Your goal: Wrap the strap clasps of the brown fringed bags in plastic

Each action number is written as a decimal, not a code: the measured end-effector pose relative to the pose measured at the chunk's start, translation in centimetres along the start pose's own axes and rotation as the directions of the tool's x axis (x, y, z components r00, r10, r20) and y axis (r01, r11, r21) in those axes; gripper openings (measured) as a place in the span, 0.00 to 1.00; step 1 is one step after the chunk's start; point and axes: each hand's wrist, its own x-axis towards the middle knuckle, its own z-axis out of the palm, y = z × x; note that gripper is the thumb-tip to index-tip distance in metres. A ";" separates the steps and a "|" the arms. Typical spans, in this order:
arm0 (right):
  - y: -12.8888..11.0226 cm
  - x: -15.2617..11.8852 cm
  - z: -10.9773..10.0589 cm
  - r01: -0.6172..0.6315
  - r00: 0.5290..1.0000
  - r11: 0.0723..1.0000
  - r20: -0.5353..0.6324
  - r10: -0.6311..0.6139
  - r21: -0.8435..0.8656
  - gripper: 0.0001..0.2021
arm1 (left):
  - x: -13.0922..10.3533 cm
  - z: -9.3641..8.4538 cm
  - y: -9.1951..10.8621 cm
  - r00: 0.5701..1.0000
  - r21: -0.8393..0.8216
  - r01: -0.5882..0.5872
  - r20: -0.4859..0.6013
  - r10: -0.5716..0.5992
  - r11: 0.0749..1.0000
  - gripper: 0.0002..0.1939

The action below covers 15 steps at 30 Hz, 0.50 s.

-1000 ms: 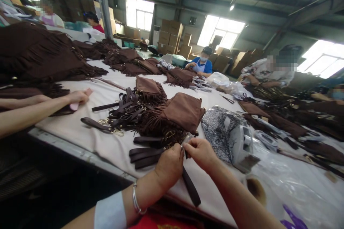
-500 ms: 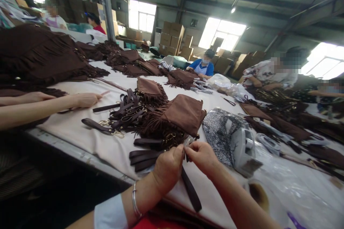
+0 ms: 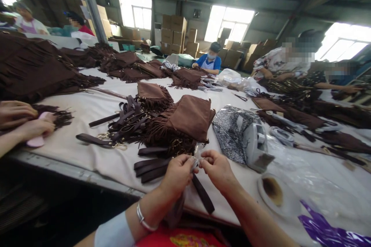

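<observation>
Above the table's front edge, my left hand [image 3: 178, 171] is closed on a dark brown strap [image 3: 203, 195] whose looped end hangs below the fingers. My right hand [image 3: 218, 168] pinches a small piece of clear plastic film [image 3: 198, 151] at the strap's upper end, its fingertips close to the left ones. The strap's metal end is mostly hidden by fingers and film. Just beyond lies a brown fringed bag [image 3: 189, 117], with several dark straps [image 3: 152, 164] beside it. A smaller fringed bag [image 3: 152, 90] and a heap of straps with gold clasps [image 3: 127, 123] lie farther left.
At left, a co-worker's hands [image 3: 31, 123] hold a pink brush [image 3: 43, 123] at some fringe. On the right stand a tape dispenser [image 3: 256, 144] by silvery-black material [image 3: 232, 131], a tape roll [image 3: 271, 191] and clear plastic sheeting [image 3: 313, 185]. Brown bags [image 3: 34, 65] pile up at far left.
My hands stay together, and more clear film now shows between them. The view has shifted. At left, the co-worker's hands have drawn back toward the table edge, with the pink brush on fringe.
</observation>
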 end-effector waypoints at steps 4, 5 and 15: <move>0.6 -0.1 0.3 0.029 1.000 0.997 -0.011 -0.029 0.067 0.08 | 0.0 -0.2 -0.7 0.993 -0.187 0.090 0.088 -0.075 0.978 0.14; 0.8 -0.1 0.5 0.034 0.999 0.996 -0.016 -0.033 0.080 0.08 | 0.1 -0.3 -0.9 0.989 -0.238 0.115 0.114 -0.090 0.964 0.13; 2.9 -0.7 2.1 -0.003 0.999 0.984 -0.040 0.010 0.175 0.07 | -0.6 0.4 -0.9 0.859 -0.518 0.510 0.267 -0.436 0.687 0.07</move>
